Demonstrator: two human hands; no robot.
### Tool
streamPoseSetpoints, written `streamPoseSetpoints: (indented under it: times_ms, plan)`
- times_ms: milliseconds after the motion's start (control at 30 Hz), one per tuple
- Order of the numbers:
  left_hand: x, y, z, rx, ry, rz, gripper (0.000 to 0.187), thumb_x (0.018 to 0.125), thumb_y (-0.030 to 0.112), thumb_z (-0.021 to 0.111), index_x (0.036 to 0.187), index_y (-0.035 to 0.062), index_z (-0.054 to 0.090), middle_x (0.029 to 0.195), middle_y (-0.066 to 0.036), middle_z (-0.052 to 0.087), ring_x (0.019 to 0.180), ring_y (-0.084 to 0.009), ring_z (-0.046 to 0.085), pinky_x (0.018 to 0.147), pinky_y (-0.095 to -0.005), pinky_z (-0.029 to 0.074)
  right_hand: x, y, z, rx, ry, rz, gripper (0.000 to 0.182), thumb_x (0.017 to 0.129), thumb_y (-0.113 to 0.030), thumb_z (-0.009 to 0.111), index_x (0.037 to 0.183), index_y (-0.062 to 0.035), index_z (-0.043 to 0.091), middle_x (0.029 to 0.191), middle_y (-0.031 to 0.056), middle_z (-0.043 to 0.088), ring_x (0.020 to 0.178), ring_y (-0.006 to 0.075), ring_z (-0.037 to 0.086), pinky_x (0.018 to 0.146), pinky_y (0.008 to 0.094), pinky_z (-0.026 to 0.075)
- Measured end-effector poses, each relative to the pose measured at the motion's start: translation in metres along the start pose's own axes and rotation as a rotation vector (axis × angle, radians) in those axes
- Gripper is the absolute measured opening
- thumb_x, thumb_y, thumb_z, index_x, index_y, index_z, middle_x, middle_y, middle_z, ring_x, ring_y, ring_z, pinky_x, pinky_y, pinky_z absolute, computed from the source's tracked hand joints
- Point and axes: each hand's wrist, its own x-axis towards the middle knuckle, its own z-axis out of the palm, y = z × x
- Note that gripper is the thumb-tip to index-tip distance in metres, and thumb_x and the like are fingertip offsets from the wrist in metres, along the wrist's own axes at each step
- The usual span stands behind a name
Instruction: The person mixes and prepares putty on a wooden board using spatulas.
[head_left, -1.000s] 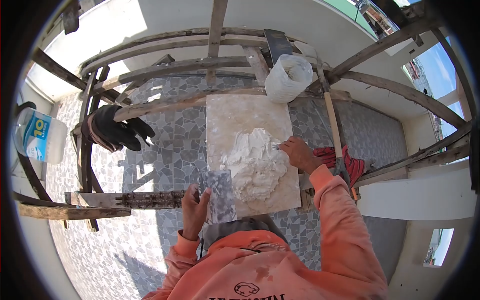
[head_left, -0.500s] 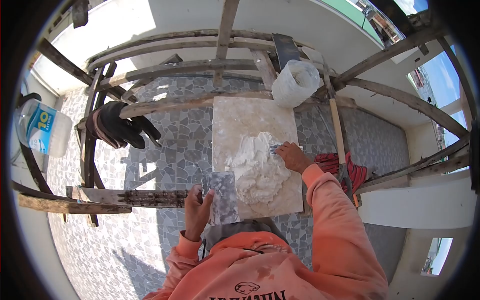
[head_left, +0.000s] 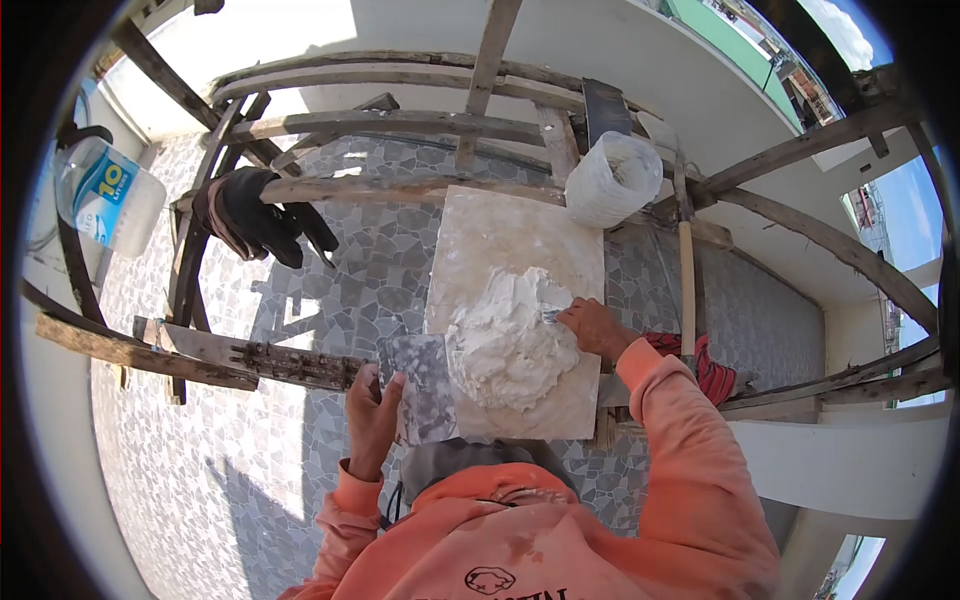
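Note:
A mound of white putty [head_left: 508,345] is heaped on a pale board [head_left: 515,228] in front of me. My right hand [head_left: 600,330] is closed on a small putty knife [head_left: 551,312], whose blade meets the mound's right side; fingers hide the rest of it. To the left, my left hand [head_left: 370,415] pinches the left edge of a flat, grey, rectangular plate [head_left: 420,395] smeared with white. This plate overlaps the board's lower left corner, close beside the putty.
Wooden scaffold rails [head_left: 380,188] surround the board. A whitish translucent bucket [head_left: 612,180] stands at its far right corner. Dark gloves [head_left: 250,215] hang over a rail at left, near a water jug [head_left: 115,200]. A wooden handle [head_left: 687,285] and red striped cloth [head_left: 712,372] lie right.
The view has shifted slightly. The putty now looks rounder and more gathered, and the right hand's blade stays at its right side. The left hand still holds the plate, a little farther left.

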Motion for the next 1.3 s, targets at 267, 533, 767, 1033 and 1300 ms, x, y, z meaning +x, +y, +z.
streamPoseSetpoints:
  times_ms: [267,533,767,1033,1300]
  plan:
    - [-0.084,0.012,0.061,-0.031,0.210,-0.129,0.022,0.091,0.018,0.065,0.085,0.0010,0.051,0.068,0.006,0.039,0.060,-0.0031,0.032,0.051,-0.0240,0.029,0.018,0.041,0.024,-0.119,0.124,-0.157,0.031,0.073,-0.006,0.061,0.104,-0.0067,0.064,0.091,0.0054,0.066,0.095,0.0230,0.057,0.079,0.0363,0.044]
    - [-0.164,0.028,0.099,-0.148,0.424,-0.233,0.021,0.091,0.016,0.065,0.088,0.0014,0.051,0.066,0.006,0.039,0.058,-0.0015,0.032,0.048,-0.0213,0.026,0.037,0.072,-0.044,-0.073,0.161,-0.208,0.032,0.069,-0.005,0.061,0.100,-0.0095,0.066,0.094,0.0045,0.068,0.096,0.0248,0.059,0.079,0.0366,0.046]
    - [-0.185,0.045,0.092,-0.151,0.493,-0.224,0.021,0.091,0.018,0.065,0.091,0.0000,0.054,0.066,0.006,0.039,0.057,-0.0014,0.033,0.047,-0.0211,0.026,0.026,0.067,-0.016,-0.158,-0.094,-0.262,0.018,0.075,-0.008,0.060,0.092,-0.0084,0.066,0.088,0.0075,0.067,0.094,0.0273,0.060,0.085,0.0406,0.045]
    - [-0.175,0.042,0.100,-0.042,0.467,-0.163,0.020,0.091,0.018,0.065,0.092,0.0002,0.055,0.065,0.007,0.039,0.058,-0.0012,0.031,0.048,-0.0215,0.025,0.030,0.042,0.011,-0.168,0.075,-0.341,0.030,0.073,-0.006,0.057,0.101,-0.0103,0.066,0.090,0.0045,0.066,0.092,0.0242,0.058,0.078,0.0385,0.044]
    - [-0.161,0.054,0.102,-0.055,0.435,-0.169,0.022,0.089,0.017,0.068,0.089,0.0001,0.054,0.066,0.006,0.037,0.059,-0.0029,0.031,0.050,-0.0227,0.026,0.049,0.057,-0.037,-0.065,0.109,-0.215,0.029,0.075,-0.010,0.058,0.102,-0.0112,0.067,0.091,0.0074,0.067,0.095,0.0266,0.060,0.080,0.0409,0.047]
